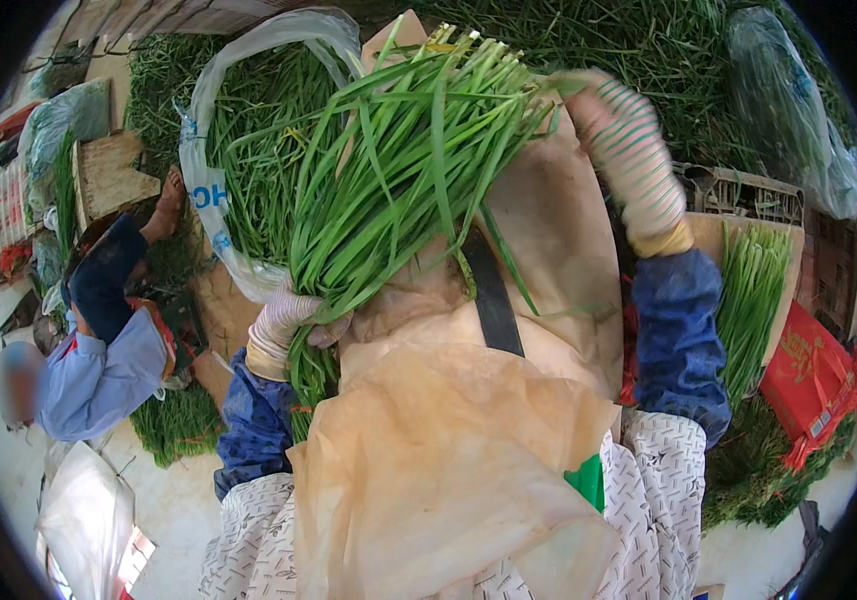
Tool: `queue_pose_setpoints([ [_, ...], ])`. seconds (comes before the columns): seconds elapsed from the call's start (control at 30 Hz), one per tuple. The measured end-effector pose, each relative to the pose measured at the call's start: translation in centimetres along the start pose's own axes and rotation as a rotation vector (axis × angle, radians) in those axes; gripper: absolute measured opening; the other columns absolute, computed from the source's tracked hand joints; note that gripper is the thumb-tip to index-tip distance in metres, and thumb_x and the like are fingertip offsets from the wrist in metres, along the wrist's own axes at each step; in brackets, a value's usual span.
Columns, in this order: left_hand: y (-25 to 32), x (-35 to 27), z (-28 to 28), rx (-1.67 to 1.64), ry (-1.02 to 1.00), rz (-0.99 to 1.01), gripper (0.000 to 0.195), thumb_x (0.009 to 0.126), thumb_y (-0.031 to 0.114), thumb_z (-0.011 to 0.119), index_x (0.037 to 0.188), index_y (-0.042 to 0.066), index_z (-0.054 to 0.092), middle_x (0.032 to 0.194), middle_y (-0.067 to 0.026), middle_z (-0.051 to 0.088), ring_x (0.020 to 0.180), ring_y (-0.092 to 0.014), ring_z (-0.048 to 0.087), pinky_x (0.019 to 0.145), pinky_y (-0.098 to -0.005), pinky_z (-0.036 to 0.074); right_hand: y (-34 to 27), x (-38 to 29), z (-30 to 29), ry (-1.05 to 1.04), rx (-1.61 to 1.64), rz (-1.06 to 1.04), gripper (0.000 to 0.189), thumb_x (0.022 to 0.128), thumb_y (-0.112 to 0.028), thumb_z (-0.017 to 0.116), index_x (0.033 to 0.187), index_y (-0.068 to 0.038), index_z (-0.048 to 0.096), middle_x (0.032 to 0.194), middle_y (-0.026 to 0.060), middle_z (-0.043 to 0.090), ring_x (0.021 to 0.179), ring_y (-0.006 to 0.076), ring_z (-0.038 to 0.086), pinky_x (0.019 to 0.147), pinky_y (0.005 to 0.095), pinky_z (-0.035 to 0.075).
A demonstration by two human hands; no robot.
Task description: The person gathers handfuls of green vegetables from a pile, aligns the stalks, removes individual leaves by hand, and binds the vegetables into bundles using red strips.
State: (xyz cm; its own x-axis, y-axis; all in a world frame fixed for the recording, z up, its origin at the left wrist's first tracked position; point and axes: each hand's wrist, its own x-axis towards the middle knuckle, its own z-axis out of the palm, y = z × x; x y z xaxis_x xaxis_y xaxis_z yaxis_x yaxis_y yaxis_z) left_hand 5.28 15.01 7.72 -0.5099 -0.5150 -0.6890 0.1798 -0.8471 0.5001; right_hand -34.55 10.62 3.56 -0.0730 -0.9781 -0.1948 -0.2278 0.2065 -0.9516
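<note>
A large bunch of green leafy stalks [406,165], which look like garlic chives, lies across my lap, its pale cut ends towards the top right. My left hand [297,319], in a striped knit glove, is closed around the leafy lower end. My right hand [601,109], in a striped glove blurred by motion, is beside the cut ends; some thin leaf or stalk bits show at its fingers, and its grip is unclear. A translucent plastic apron [458,450] covers my front, and a black strap [496,292] lies under the bunch.
An open clear plastic bag [199,150] of greens stands at the upper left. Loose greens [646,45] are heaped ahead. On the right are a plastic crate [751,196], trimmed stalks [755,300] on a board and a red bag [803,375]. Another person [102,375] sits at the left.
</note>
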Motion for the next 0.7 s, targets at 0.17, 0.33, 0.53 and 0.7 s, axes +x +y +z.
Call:
queue_pose_setpoints([
  [0.17,-0.3,1.0,0.2,-0.074,-0.053,-0.014,0.042,0.076,0.013,0.078,0.109,-0.003,0.057,0.067,-0.0098,0.058,0.037,-0.014,0.041,0.035,-0.0267,0.03,4.4,2.7,-6.1,0.312,-0.927,0.167,0.077,0.077,-0.043,0.076,0.137,-0.005,0.046,0.115,0.0255,0.063,0.107,0.0345,0.063,0.09,0.0412,0.049],
  [0.33,1.4,1.6,2.4,0.112,-0.179,-0.027,0.045,0.073,0.014,0.08,0.108,-0.003,0.057,0.066,-0.0096,0.057,0.039,-0.014,0.041,0.035,-0.0278,0.028,0.2,1.6,2.0,-0.06,0.304,0.071,0.078,0.078,-0.014,0.074,0.145,-0.001,0.036,0.125,0.0122,0.058,0.111,0.0198,0.058,0.094,0.0307,0.048],
  [0.53,0.9,2.1,1.7,0.199,-0.037,-0.112,0.042,0.063,0.001,0.075,0.102,0.001,0.06,0.063,-0.0073,0.055,0.041,-0.015,0.042,0.036,-0.0282,0.03,1.2,-0.9,2.5,-0.184,1.161,0.042,0.063,0.088,-0.026,0.065,0.141,-0.002,0.041,0.111,0.0076,0.063,0.091,0.0147,0.063,0.072,0.0268,0.054],
  [0.7,1.1,0.5,2.7,0.282,-0.014,0.047,0.045,0.066,0.004,0.074,0.107,-0.002,0.059,0.062,-0.0056,0.054,0.041,-0.012,0.041,0.037,-0.0278,0.03,-0.9,-4.1,2.6,-0.261,1.263,0.193,0.051,0.089,-0.023,0.062,0.132,0.001,0.05,0.089,0.0122,0.068,0.061,0.0158,0.06,0.056,0.0235,0.049],
])
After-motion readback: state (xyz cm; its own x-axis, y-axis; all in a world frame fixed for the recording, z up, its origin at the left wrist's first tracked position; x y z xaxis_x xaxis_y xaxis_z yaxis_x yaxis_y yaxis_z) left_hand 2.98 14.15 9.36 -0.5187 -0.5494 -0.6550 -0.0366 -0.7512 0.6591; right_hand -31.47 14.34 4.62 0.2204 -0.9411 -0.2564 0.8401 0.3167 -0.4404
